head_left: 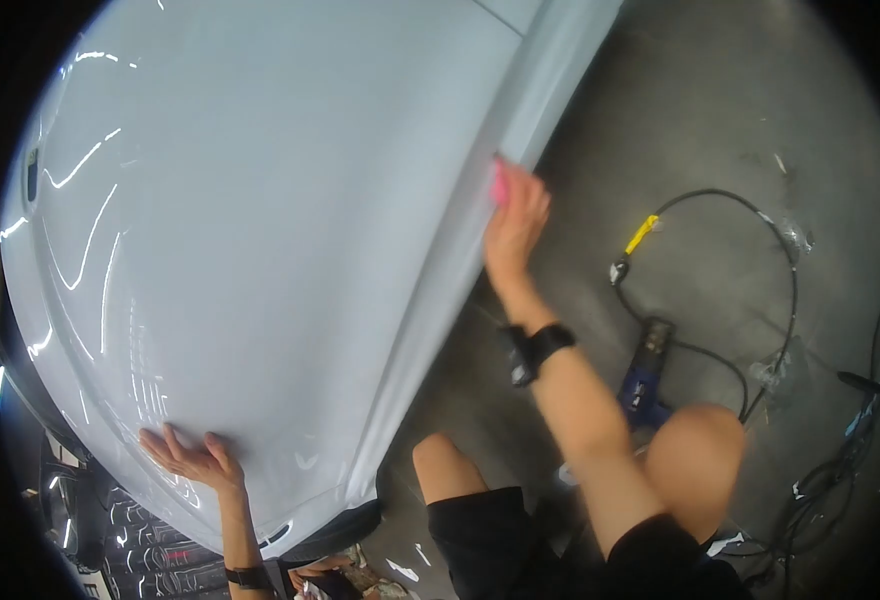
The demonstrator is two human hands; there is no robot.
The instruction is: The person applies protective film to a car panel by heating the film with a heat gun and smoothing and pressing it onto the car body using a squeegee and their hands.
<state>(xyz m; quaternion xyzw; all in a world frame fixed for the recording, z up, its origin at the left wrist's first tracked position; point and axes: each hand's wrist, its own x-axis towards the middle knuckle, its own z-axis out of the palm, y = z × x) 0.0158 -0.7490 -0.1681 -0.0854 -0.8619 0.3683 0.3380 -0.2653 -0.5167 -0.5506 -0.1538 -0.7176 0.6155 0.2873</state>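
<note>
A glossy white car body panel (260,230) fills the left and middle of the view, with a sill running along its lower edge. My right hand (517,225) is closed around a small pink squeegee (501,184), which it presses against the sill near the panel's edge. Part of the squeegee is hidden by my fingers. Lower left, my left hand (192,458) lies on the panel with its fingers spread and nothing in it.
On the grey floor at the right lies a blue heat gun (644,375) beside my knee, its black cable (793,270) looping around and marked with yellow tape (642,235). More cables and film scraps are farther right. A tyre (345,528) shows below the panel.
</note>
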